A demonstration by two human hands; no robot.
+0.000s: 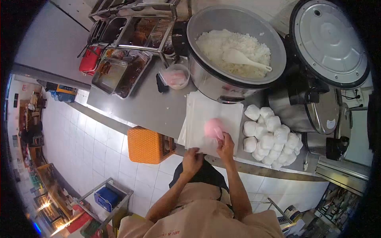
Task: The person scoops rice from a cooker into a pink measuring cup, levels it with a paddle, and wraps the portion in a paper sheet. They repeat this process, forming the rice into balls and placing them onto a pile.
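Holding the pink cup [213, 127] over white sheets [196, 113], at six o'clock from the rice cooker [206, 81], pinching the handle with fingers of the right hand [226, 148], likely for control. Touching the near edge with curled fingers of the left hand [192, 162], perhaps for steadying; impossible to tell if gripping.

The right fingers [221, 142] partly hide the pink cup [213, 127]; the metal rack [174, 11] is cropped above.

- rice [210, 44] & paddle [240, 58] in cooker [206, 82], back of ctr [158, 113]
- paper stack [198, 119] in front of cooker
- bundles [274, 139] R of stack
- trays [109, 76] L of cooker
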